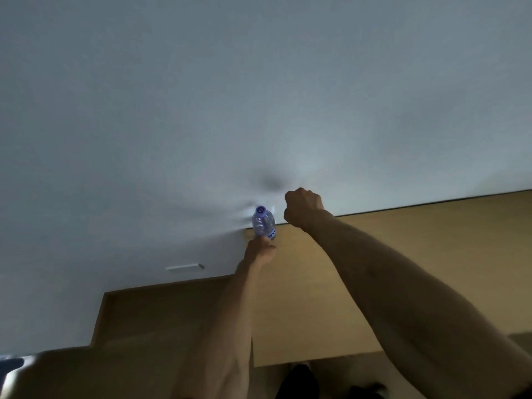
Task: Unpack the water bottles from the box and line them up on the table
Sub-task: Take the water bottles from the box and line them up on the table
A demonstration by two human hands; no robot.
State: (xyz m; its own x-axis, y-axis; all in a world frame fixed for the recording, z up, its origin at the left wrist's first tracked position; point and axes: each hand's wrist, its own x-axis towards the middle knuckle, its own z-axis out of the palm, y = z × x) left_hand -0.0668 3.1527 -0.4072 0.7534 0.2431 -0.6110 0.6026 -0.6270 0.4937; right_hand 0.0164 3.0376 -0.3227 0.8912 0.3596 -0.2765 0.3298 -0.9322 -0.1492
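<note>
At frame centre my left hand (260, 250) grips the water bottle (263, 223) by its lower end; just right, my right hand (302, 207) is a closed, empty-looking fist.

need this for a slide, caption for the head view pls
Left hand grips a clear water bottle with a blue cap from below; right hand is fisted beside it, above cardboard box flaps.
</note>
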